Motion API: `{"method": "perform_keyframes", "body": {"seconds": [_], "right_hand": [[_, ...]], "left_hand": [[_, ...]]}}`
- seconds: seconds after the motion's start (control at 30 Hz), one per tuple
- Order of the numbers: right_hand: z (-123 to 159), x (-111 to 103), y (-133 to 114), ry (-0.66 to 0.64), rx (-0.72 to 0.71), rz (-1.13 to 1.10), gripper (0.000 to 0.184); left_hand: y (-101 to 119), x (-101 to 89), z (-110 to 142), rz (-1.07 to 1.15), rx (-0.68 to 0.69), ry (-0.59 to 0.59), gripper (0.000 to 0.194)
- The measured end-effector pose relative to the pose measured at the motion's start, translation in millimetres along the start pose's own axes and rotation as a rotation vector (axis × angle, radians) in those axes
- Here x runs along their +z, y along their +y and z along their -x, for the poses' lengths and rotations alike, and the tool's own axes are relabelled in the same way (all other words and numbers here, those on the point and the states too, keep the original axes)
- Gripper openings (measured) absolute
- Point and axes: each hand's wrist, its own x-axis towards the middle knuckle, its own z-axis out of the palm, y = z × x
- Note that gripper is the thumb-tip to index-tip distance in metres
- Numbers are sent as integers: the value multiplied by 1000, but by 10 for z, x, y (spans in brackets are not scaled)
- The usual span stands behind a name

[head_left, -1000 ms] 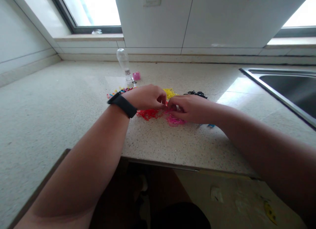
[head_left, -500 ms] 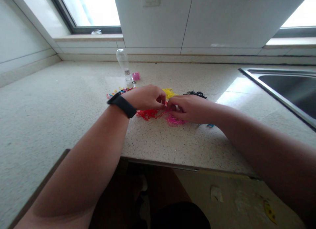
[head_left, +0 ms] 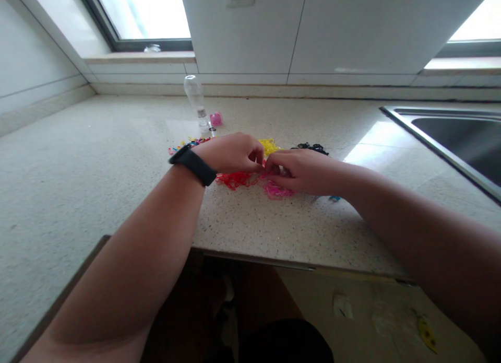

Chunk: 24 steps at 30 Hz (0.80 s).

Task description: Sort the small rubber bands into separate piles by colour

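Small rubber bands lie on the counter in heaps sorted by colour. My left hand [head_left: 235, 153], with a dark watch on its wrist, is pinched closed above the red bands [head_left: 237, 180]; what its fingertips hold is too small to make out. Touching or nearly touching those fingertips is my right hand [head_left: 297, 170], closed at the edge of the pink bands [head_left: 278, 189], with some pink showing at its fingers. Behind the hands are yellow bands [head_left: 269, 147] and black bands [head_left: 313, 148]. A few blue bands [head_left: 334, 198] show under my right wrist.
Mixed-colour bands [head_left: 188, 144] lie partly hidden beyond my left wrist. A clear bottle [head_left: 195, 102] stands behind them beside a pink cap [head_left: 216, 118]. The steel sink [head_left: 407, 124] is at the right. The counter's front edge [head_left: 254, 257] runs below my forearms.
The view has shifted very slightly. Both hands stay together over the red and pink bands, with only tiny finger movement.
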Motion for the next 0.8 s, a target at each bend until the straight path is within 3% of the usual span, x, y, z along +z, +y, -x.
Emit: {"method": "perform_keyframes", "body": {"seconds": [0.8], "right_hand": [[3,10,15,-1,3,-1,14]], "left_hand": [[15,-12,3,-9,-3,3,23]]}}
